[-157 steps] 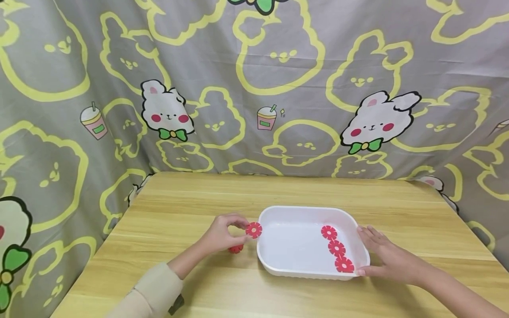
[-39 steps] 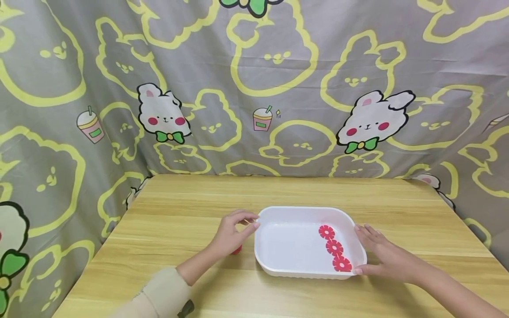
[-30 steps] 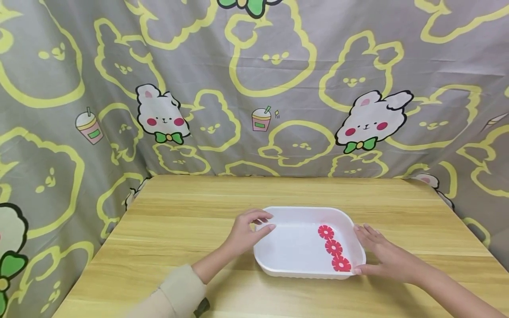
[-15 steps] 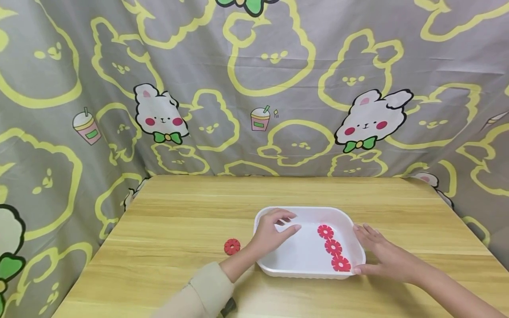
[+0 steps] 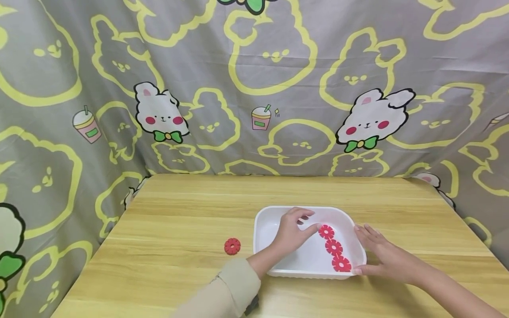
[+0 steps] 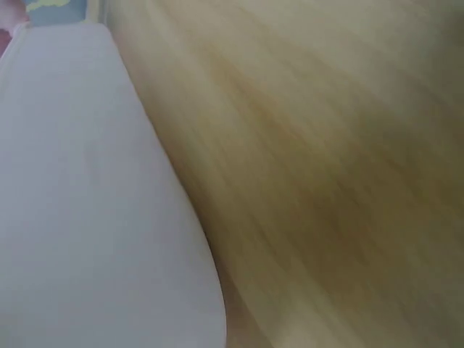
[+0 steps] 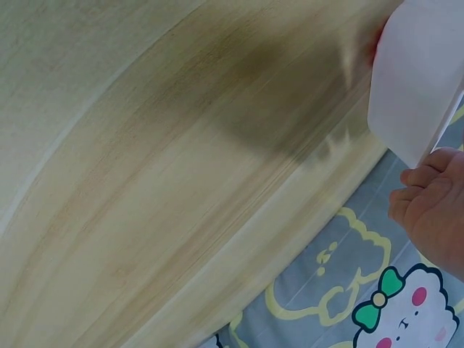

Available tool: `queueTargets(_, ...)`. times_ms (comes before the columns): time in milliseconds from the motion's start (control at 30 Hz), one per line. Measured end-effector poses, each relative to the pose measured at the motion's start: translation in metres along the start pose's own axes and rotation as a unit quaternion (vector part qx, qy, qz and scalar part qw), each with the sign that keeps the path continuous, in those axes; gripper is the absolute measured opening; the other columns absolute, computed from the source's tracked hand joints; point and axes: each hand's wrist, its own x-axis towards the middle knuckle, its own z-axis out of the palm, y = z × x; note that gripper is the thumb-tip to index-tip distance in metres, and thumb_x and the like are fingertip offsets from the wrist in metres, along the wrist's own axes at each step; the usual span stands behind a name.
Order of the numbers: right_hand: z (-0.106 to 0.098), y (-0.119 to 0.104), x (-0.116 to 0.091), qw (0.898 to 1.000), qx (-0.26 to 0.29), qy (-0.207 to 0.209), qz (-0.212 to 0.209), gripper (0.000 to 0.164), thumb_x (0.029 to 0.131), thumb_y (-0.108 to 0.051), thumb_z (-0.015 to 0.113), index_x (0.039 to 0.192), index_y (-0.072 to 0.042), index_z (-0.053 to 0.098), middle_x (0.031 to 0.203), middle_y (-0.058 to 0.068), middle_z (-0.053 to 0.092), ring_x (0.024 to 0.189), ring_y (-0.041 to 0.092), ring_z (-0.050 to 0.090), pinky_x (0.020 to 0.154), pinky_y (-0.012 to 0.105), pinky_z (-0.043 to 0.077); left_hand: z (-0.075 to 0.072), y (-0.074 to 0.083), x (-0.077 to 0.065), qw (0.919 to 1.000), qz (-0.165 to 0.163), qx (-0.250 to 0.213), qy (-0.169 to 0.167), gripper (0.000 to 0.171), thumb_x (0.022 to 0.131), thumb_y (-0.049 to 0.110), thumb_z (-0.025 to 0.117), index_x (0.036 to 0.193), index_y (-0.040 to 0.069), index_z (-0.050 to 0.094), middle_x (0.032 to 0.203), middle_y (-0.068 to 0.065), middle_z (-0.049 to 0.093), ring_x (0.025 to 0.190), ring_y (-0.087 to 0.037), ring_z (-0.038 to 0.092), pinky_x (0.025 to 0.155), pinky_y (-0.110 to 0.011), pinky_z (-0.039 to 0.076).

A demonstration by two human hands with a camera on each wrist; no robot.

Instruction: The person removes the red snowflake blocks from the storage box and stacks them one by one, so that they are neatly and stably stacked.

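A white rectangular tray (image 5: 310,260) sits on the wooden table, with three red notched flower-shaped discs (image 5: 333,247) in a slanting row at its right end. My left hand (image 5: 292,232) reaches over the tray, thumb and fingers bent apart with nothing visible between them. Its thumb tip comes right at the farthest disc (image 5: 326,232). Against the tray's right end rests my right hand (image 5: 387,258), thumb by the near corner and fingers along the side. The right wrist view shows those fingertips (image 7: 413,177) at the tray's edge. Another red disc (image 5: 232,246) lies on the table left of the tray.
The wooden table (image 5: 179,212) ends at a grey cartoon-print curtain (image 5: 218,66) behind it. Under the left sleeve (image 5: 238,280) shows a small dark object (image 5: 252,304). The tray's outer wall (image 6: 109,181) fills the left side of the left wrist view.
Earlier my left hand pinched a red disc at the tray's left end. It has since moved right across the tray, leaving the table disc uncovered. My right hand keeps its place.
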Motion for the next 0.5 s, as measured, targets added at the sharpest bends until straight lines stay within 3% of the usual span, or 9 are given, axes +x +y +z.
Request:
queueTargets(67,0.0,0.0,0.0,1.0,-0.001,0.0,0.0,0.1,0.071,-0.054,0.07,0.139,0.008,0.032,0.145,0.029,0.031,0.13,0.053,0.025,0.098,0.004,-0.007,0.006,0.0,0.002,0.9999,-0.009,0.006,0.006,0.033,0.081,0.017,0.071,0.107,-0.001,0.065,0.104,-0.012,0.065,0.094,-0.026,0.062,0.078,-0.023,0.054)
queueTargets(133,0.0,0.001,0.0,1.0,-0.002,-0.001,0.002,0.1,0.071,-0.054,0.069,0.14,0.007,0.031,0.145,0.028,0.031,0.13,0.052,0.025,0.106,0.017,-0.002,0.012,0.0,0.005,0.9996,-0.022,0.015,0.013,0.033,0.081,0.017,0.072,0.108,0.0,0.065,0.104,-0.011,0.065,0.094,-0.024,0.062,0.077,-0.019,0.053)
queueTargets(200,-0.001,0.001,0.0,1.0,-0.004,0.0,0.0,0.1,0.071,-0.054,0.069,0.14,0.007,0.031,0.145,0.028,0.031,0.13,0.052,0.026,0.106,0.017,-0.002,0.019,0.0,0.008,0.999,-0.033,0.022,0.02,0.033,0.08,0.017,0.072,0.107,0.0,0.065,0.103,-0.01,0.065,0.094,-0.022,0.061,0.076,-0.017,0.051)
queueTargets(300,0.0,0.001,0.0,1.0,-0.006,0.004,-0.009,0.099,0.071,-0.053,0.07,0.139,0.009,0.033,0.143,0.029,0.033,0.128,0.054,0.028,0.099,0.004,-0.006,0.027,-0.002,0.011,0.9978,-0.056,0.025,0.027,0.032,0.079,0.017,0.073,0.106,0.001,0.066,0.102,-0.01,0.065,0.092,-0.02,0.06,0.075,-0.016,0.05)
queueTargets(367,0.0,0.001,0.0,1.0,-0.006,0.006,-0.015,0.098,0.071,-0.052,0.07,0.138,0.01,0.033,0.142,0.03,0.033,0.127,0.055,0.028,0.088,-0.005,-0.008,0.033,-0.005,0.013,0.9969,-0.067,0.029,0.029,0.031,0.078,0.016,0.074,0.104,0.001,0.067,0.101,-0.01,0.065,0.091,-0.02,0.06,0.074,-0.017,0.051)
queueTargets(500,0.0,0.001,0.0,1.0,-0.009,0.007,-0.017,0.098,0.071,-0.052,0.07,0.137,0.01,0.033,0.142,0.03,0.034,0.127,0.055,0.029,0.089,-0.005,-0.008,0.043,-0.01,0.015,0.9948,-0.094,0.031,0.022,0.03,0.077,0.014,0.075,0.102,0.0,0.067,0.099,-0.012,0.065,0.09,-0.021,0.061,0.076,-0.017,0.052)
